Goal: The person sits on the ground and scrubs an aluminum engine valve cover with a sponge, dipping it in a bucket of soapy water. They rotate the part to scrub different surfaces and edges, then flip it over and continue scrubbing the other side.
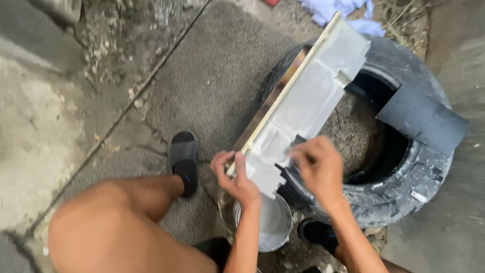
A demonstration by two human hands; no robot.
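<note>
Grey moulded plastic makes up the long panel (308, 96) that the person holds slantwise over an old tyre (419, 177). The panel is rectangular and shallowly stepped, with raised ribs and small notches on the side that shows, and a pale cream strip runs along its left edge; beneath that edge a brownish shiny layer shows. Its far end reaches up over the tyre's rim, while its near end sits between the two hands.

The left hand (233, 177) grips the near left corner, fingers (222, 159) curled round the thin edge and thumb pressed on the face. The right hand (319, 164) lies on the panel's lower right side, fingers bent and closed down against the plastic where a dark notch is cut; what lies under its fingertips is blurred.

The tyre lies flat on the ground, its black rubber worn, scuffed and dusted with grey, and its hollow is filled with dry, cracked earth (353, 131). A flat dark grey sheet (422, 119) with straight edges rests across the tyre's right rim. Just below the hands stands a round metal pot (275, 222) with a dull silvery inside, touching or very near the tyre's side.

The ground is rough grey concrete (202, 86) with a long crack and gravelly patches. The person's bare knee fills the lower left, and a foot in a black slide sandal (184, 162) rests on the concrete. Crumpled light blue cloth (338, 10) lies beyond the tyre.
</note>
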